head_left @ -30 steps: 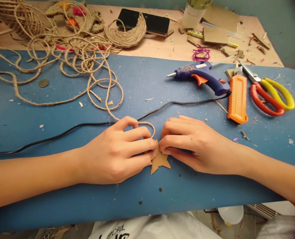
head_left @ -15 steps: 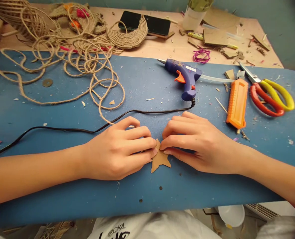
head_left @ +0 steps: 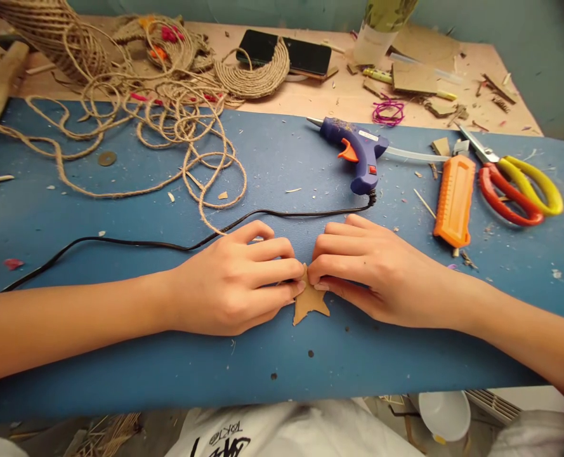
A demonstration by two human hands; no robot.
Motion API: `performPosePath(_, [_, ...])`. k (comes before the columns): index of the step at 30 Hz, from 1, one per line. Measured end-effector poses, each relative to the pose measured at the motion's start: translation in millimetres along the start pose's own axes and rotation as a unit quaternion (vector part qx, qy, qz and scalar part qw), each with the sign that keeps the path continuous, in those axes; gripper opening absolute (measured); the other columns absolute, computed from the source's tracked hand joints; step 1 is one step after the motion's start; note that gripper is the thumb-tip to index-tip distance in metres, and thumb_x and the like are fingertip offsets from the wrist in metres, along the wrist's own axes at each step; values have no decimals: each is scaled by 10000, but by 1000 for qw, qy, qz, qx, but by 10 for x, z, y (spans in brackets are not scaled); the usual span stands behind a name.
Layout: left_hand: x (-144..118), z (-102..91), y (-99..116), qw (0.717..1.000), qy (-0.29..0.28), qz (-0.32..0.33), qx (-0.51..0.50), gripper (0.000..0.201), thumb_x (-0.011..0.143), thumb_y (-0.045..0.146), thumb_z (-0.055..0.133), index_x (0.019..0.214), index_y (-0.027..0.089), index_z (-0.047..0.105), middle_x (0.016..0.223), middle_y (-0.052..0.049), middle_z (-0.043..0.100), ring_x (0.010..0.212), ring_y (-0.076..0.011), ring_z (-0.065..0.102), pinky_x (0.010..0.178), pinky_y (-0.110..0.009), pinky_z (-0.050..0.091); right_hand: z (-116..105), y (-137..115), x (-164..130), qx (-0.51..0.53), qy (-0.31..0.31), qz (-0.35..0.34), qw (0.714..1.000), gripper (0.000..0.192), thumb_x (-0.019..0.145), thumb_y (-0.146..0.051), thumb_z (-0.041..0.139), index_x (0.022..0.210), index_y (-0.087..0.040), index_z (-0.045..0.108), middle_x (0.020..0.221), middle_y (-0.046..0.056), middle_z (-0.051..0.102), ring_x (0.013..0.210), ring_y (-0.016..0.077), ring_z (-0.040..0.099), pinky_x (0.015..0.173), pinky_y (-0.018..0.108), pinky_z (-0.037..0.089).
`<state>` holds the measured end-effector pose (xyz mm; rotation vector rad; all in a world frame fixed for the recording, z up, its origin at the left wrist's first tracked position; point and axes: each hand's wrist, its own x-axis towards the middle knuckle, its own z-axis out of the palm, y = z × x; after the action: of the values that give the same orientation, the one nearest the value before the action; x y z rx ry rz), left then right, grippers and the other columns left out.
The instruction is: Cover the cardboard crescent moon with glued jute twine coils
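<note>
Bare blue mat [head_left: 120,355] nearside; black cord [head_left: 134,243] and twine [head_left: 181,133] obstruct beyond.

Both hands pinch a cardboard star [head_left: 310,306] near the blue mat's [head_left: 272,158] front edge. The left hand [head_left: 234,285] and right hand [head_left: 381,276] meet fingertip to fingertip.

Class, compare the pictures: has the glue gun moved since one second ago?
Yes. The glue gun has shifted left, away from the orange cutter, and now stands with its handle toward the hands instead of lying beside the cutter.
</note>
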<state>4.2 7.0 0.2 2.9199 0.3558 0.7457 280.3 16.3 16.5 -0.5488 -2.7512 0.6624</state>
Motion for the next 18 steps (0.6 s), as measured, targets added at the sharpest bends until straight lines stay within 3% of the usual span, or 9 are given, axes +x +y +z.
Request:
performPosePath(5, [7, -14, 6, 1000, -7, -4, 3, 163, 1065, 160, 603, 1037, 220, 752, 1080, -15, 835, 977, -183, 721, 925, -393, 498, -9, 2, -12, -17, -4, -13, 1000, 188, 1130, -181, 515, 1010, -176, 660, 917, 22, 610, 847, 179, 442, 792, 362, 274])
performPosePath(12, [8, 2, 5, 1000, -2, 0, -12, 130, 1043, 144, 644, 1063, 148, 772, 1078, -46, 832, 968, -208, 709, 903, -410, 510, 17, -2, -41, -23, 48, -12, 998, 101, 1088, -158, 604, 1058, -191, 695, 967, 35, 693, 860, 182, 493, 793, 367, 281])
performPosePath(18, [-4, -16, 18, 1000, -1, -2, -16, 127, 1039, 145, 660, 1073, 140, 783, 1087, -46, 829, 974, -219, 704, 911, -423, 500, 24, 11, -39, 1, 29, -5, 1000, 143, 1109, -167, 567, 1066, -204, 698, 983, 28, 673, 869, 171, 498, 804, 363, 287])
